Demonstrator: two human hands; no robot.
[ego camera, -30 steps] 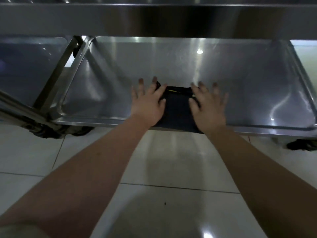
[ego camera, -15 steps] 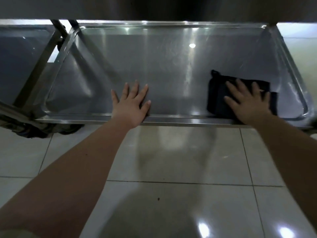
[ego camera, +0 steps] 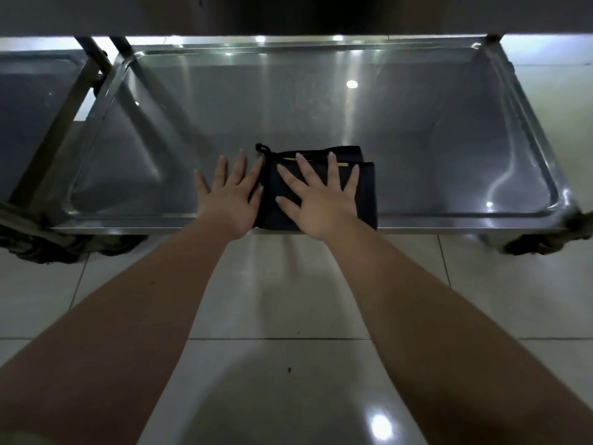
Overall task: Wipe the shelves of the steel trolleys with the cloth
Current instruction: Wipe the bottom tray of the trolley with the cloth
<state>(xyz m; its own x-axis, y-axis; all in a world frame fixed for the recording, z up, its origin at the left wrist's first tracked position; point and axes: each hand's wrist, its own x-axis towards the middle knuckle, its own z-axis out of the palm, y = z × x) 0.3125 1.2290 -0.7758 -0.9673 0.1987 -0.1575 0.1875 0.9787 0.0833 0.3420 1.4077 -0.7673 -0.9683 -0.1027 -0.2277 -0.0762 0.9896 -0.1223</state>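
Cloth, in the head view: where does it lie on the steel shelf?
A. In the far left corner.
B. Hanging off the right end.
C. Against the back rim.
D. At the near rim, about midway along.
D: the cloth lies folded at the near rim of the shelf, about midway along, under the flat right hand.

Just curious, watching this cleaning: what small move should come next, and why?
Probably push the cloth toward the back of the shelf: the right hand presses flat on it at the near rim, the left hand flat beside it, with bare steel beyond.
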